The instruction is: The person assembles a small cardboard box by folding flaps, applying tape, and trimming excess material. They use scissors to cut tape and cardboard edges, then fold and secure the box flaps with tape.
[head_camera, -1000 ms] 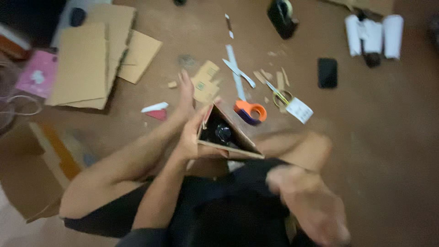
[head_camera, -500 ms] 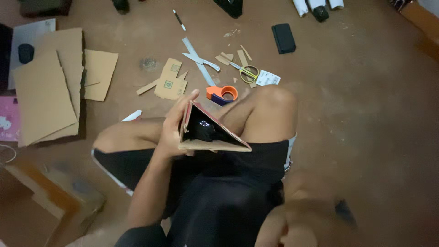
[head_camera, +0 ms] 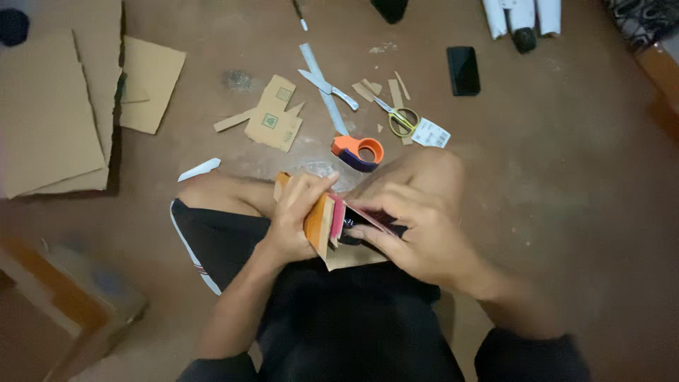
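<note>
Head view: the left hand (head_camera: 296, 216) grips the small folded brown cardboard piece (head_camera: 322, 226) over the lap, while the right hand (head_camera: 410, 226) pinches its pink-lined flap; an orange tape dispenser (head_camera: 358, 152) lies just beyond.

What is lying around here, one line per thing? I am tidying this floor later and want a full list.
small folded cardboard piece: one, brown with a pink inner face, held over the lap
orange tape dispenser: one, floor just beyond the knees
yellow-handled scissors: one, floor right of the dispenser
metal ruler: one, silver, floor centre
knife: one, silver, lying across the ruler
black phone: one, floor upper right
white rolls: about three, top edge
large cardboard sheets: several, brown, left floor
cardboard scraps: several, brown, centre floor
left hand: grips the cardboard piece
right hand: fingers at its open side
</note>
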`<action>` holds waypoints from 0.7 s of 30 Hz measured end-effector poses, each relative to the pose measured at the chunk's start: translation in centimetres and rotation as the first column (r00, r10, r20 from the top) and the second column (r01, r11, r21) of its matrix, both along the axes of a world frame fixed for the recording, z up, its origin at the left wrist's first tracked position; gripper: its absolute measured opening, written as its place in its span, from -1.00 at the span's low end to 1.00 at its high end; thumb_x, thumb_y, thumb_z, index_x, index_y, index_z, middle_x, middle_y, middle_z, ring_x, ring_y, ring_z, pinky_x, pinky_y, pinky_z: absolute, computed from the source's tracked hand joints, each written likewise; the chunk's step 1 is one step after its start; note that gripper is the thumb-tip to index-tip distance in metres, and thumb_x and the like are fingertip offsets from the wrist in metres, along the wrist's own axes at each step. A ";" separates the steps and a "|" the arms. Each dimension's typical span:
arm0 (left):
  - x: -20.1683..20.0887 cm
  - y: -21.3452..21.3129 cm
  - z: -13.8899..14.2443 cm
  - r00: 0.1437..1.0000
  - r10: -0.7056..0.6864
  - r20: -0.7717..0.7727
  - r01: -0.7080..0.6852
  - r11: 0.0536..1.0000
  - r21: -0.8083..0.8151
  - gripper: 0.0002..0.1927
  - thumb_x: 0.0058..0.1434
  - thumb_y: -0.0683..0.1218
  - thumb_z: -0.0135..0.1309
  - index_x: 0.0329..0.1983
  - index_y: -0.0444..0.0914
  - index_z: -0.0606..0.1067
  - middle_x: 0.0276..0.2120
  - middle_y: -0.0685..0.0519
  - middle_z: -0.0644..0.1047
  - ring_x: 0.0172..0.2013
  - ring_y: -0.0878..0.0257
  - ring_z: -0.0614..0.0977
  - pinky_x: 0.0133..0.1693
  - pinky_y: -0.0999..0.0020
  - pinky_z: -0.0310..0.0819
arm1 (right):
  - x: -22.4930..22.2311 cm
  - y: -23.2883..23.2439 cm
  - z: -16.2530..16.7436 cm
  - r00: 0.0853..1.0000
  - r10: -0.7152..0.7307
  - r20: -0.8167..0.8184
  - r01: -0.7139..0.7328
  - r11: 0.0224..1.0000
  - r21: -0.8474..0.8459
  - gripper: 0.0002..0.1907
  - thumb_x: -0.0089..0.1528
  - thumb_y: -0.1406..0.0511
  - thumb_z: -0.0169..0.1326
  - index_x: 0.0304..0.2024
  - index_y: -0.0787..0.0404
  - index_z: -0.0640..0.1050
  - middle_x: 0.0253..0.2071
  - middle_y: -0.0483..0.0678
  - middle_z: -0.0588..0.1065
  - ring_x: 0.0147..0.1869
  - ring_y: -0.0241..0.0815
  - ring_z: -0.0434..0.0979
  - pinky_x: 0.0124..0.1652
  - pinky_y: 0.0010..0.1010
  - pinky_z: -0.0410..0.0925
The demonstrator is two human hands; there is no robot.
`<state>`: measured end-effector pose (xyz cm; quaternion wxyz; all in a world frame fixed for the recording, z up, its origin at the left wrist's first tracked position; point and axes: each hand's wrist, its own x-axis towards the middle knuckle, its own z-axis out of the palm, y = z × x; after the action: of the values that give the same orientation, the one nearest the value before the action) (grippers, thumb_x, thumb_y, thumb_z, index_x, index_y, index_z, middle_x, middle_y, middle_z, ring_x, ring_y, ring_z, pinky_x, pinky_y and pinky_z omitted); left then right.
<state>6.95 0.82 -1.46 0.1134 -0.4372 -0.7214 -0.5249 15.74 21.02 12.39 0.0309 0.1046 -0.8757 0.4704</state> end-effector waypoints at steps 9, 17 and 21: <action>-1.6 0.3 -2.5 0.989 -0.136 0.063 0.142 0.985 -0.096 -0.16 -0.06 -0.01 0.48 0.32 -0.23 0.42 -0.15 0.01 0.51 -0.15 0.04 0.53 -0.04 0.16 0.36 | -2.4 2.4 -2.9 0.984 0.077 0.158 -0.091 0.992 0.084 -0.58 0.07 0.27 0.35 -0.04 0.27 0.58 -0.23 0.06 0.54 -0.18 -0.05 0.60 -0.21 -0.35 0.42; -12.3 -3.5 -4.8 0.687 -0.047 0.725 -0.019 0.996 0.083 -0.41 0.46 0.02 0.13 0.43 -0.31 0.27 0.08 -0.02 0.53 0.06 0.17 0.62 0.17 0.17 0.50 | -11.2 17.4 -14.4 0.877 -0.450 0.170 0.460 0.888 -0.018 -0.70 0.29 0.28 0.18 0.03 0.29 0.60 -0.08 0.01 0.64 -0.04 -0.20 0.64 -0.03 -0.33 0.49; -15.1 -0.1 -8.6 0.455 -0.199 0.868 -0.002 0.974 0.225 -0.33 0.43 0.11 0.11 0.45 -0.33 0.24 0.15 -0.05 0.47 0.13 0.13 0.54 0.23 0.14 0.42 | -20.3 24.4 -25.6 0.875 -0.481 0.056 0.466 0.868 0.173 -0.78 0.32 0.31 0.16 -0.02 0.27 0.59 -0.12 0.11 0.61 -0.07 -0.06 0.64 -0.06 -0.24 0.46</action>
<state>-8.16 0.75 -10.08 -0.2663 -0.1291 -0.5938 -0.7482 -4.51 45.39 -13.21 0.0947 -0.1343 -0.9087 0.3838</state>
